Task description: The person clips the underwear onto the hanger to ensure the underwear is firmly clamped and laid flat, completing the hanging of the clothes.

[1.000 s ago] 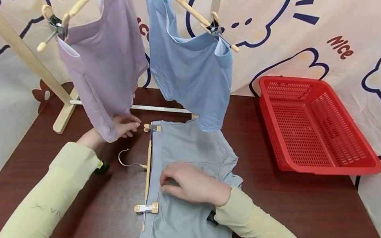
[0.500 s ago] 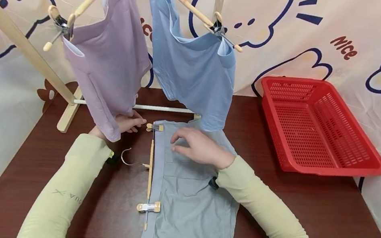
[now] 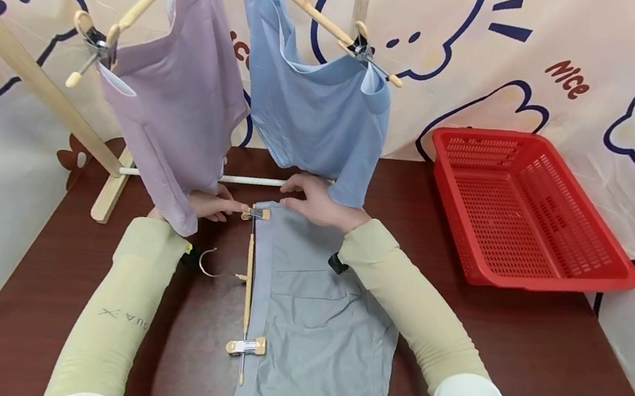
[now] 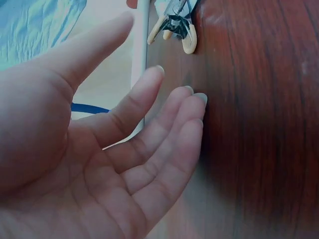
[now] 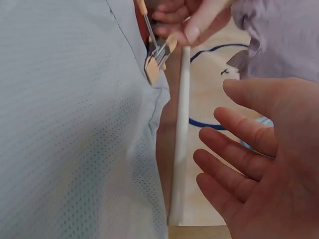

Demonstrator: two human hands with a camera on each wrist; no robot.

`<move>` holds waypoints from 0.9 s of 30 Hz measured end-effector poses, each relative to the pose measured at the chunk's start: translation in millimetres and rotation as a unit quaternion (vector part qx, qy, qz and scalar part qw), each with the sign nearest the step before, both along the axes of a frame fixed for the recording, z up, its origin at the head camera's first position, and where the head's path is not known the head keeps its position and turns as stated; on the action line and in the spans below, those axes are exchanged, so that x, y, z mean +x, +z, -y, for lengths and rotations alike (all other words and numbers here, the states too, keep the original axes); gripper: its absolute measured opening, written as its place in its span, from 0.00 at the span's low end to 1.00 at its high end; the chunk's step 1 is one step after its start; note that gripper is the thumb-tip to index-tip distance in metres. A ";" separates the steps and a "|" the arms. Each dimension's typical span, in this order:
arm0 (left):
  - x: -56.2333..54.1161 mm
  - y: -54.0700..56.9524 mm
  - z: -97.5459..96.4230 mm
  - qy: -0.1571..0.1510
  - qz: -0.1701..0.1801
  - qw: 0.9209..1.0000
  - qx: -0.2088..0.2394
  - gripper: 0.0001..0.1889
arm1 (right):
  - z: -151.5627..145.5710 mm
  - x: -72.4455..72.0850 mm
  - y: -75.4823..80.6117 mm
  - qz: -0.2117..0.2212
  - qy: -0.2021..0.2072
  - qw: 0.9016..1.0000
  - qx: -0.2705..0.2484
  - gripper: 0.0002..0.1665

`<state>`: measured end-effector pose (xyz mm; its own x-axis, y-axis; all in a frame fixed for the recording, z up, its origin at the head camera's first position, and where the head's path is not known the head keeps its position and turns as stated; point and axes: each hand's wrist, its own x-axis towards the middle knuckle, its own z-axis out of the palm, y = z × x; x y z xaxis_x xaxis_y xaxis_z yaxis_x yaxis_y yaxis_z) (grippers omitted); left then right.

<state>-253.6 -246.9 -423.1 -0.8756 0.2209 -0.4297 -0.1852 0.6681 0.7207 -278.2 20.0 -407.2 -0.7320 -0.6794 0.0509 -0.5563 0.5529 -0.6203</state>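
Light grey shorts [image 3: 329, 335] lie flat on the table, waistband to the left. A wooden clip hanger [image 3: 248, 283] runs along that waistband, its far clip [image 3: 259, 214] and near clip [image 3: 246, 346] both on the cloth. My left hand [image 3: 209, 204], partly behind the hanging purple shorts [image 3: 182, 77], has its fingertips right at the far clip; its fingers are loosely bent and hold nothing. Over the far edge of the grey shorts is my right hand [image 3: 323, 204], under the hanging blue shorts [image 3: 319, 97]. In the right wrist view its fingers [image 5: 234, 154] are spread beside the cloth, holding nothing.
Purple and blue shorts hang from clip hangers on a wooden rack, whose upright [image 3: 36, 77] stands at the left. A white bar [image 3: 253, 181] crosses low behind the grey shorts. At the back right is a red plastic basket [image 3: 549, 285]. A printed cloth backs the table.
My right hand has moved from the middle of the grey shorts away to their far edge. The left hand has shifted slightly right, up to the far clip.
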 end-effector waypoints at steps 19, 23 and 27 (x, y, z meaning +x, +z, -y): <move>5.5 -2.2 -11.2 -0.011 -0.013 1.000 -0.003 0.15 | 33.1 -11.1 -31.2 0.060 -0.075 0.995 0.032 0.16; 8.0 -1.5 -13.4 -0.018 -0.025 0.999 0.016 0.11 | 34.8 -6.5 -33.8 0.038 -0.074 0.995 0.046 0.14; 9.2 0.2 -14.9 -0.019 -0.019 0.999 0.033 0.10 | 35.0 -4.7 -34.3 0.032 -0.077 0.996 0.040 0.10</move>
